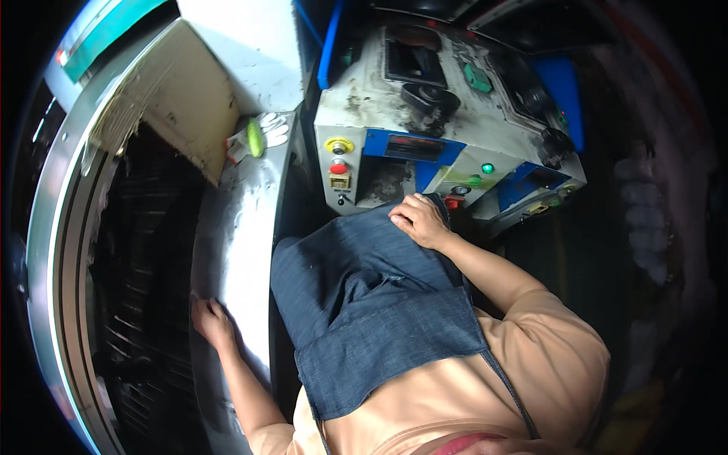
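Observation:
My left hand [213,323] rests at the outer edge of a shiny metal ledge [239,250]. Its thumb stands a little apart from the fingers, whose tips partly fade into the dark beyond the edge; no object shows in it. On my lap, over a dark blue apron [371,265], lies my right hand [421,221], palm down with loosely bent fingers and nothing visible in it. Just past it sits the front of a grey machine [394,174] with a red switch [453,202] and a lit green button [487,168].
At the ledge's far end lie a white glove [274,129] and a yellow-green object [255,138]. A dark opening with a metal frame [64,250] is at the left. The machine carries a red button [338,168], black knobs [429,97] and blue panels.

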Tool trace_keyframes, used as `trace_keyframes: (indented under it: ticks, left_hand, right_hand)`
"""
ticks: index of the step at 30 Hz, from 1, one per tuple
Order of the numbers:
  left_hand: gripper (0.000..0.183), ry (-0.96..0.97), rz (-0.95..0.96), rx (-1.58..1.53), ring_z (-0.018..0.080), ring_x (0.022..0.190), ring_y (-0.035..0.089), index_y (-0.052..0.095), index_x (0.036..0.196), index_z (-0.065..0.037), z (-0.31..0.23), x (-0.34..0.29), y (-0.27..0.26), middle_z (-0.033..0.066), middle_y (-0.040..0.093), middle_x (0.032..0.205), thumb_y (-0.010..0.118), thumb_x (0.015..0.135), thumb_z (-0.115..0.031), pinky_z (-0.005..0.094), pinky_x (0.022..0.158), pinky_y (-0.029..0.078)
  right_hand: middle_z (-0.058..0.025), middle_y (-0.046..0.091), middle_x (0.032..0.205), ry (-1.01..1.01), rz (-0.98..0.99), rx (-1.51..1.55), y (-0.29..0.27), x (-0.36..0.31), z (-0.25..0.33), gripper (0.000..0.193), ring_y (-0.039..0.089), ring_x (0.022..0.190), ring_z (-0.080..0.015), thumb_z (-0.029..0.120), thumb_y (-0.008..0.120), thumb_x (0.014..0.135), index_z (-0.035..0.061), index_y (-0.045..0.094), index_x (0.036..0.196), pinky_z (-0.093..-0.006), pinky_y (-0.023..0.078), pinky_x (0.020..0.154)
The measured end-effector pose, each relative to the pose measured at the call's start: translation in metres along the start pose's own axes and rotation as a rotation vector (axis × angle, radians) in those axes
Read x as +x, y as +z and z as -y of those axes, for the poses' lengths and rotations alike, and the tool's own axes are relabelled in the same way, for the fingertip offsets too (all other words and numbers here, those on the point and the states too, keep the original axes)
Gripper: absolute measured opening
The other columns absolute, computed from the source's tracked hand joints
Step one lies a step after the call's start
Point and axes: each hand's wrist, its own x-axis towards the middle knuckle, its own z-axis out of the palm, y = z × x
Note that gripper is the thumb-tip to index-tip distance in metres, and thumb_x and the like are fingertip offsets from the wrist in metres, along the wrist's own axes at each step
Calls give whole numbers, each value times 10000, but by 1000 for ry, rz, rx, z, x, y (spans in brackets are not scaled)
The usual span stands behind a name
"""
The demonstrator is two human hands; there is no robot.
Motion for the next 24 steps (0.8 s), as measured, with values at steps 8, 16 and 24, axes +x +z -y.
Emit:
trace_keyframes:
  ticks: [8, 16, 24]
  left_hand:
    - [174, 89, -80, 74, 411, 904, 553, 579, 896, 25, -5, -1, -1, 223, 578, 911, 579, 924, -148, 505, 828, 430]
    - [333, -323, 79, 1, 396, 1042, 599, 636, 1061, 35, 3, -17, -5, 269, 619, 1082, 534, 947, -261, 484, 914, 466]
    - [327, -92, -87, 203, 413, 1083, 564, 641, 1096, -20, -7, -1, 6, 236, 617, 1133, 555, 910, -274, 506, 979, 419]
  right_hand:
    - [-25, 679, 1017, 193, -425, 328, -171, 47, -44, 176, 628, 885, -112, 194, 634, 961, 56, 695, 1052, -273, 507, 768]
    - [-215, 623, 1293, 516, -248, -444, -309, 105, -285, 695, 603, 1190, -281, 471, 723, 843, -17, 572, 1315, -338, 444, 1012]
    - [-29, 346, 1559, 951, -376, 205, -340, 51, -449, 782, 327, 1414, -324, 529, 718, 817, 289, 408, 1493, -654, 309, 1027]
